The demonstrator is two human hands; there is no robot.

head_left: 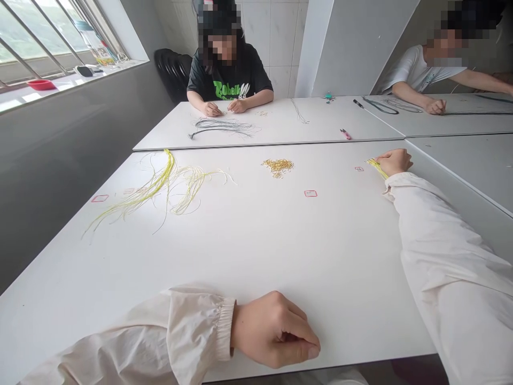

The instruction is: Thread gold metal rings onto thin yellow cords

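Note:
My left hand [276,330] rests near the front edge of the white table, fingers curled and thumb pressed against the forefinger. No thread or ring shows out of it, and the inside of the curl is hidden. Far out on the right, my right hand [395,161] is closed at a small bunch of yellow cords [377,168], whose strands stick out at its left side. A larger bundle of yellow cords [166,174] lies fanned out at the back left. At the back middle is a pile of small gold-coloured pieces [278,166].
Small red-framed marks [310,193] are on the white table [240,251]. Across the seam, a person in a black T-shirt [230,75] handles small pieces beside dark cords [220,126]. Pink snips [345,134] and a black pen [358,104] lie there. Another person [425,69] sits farther right.

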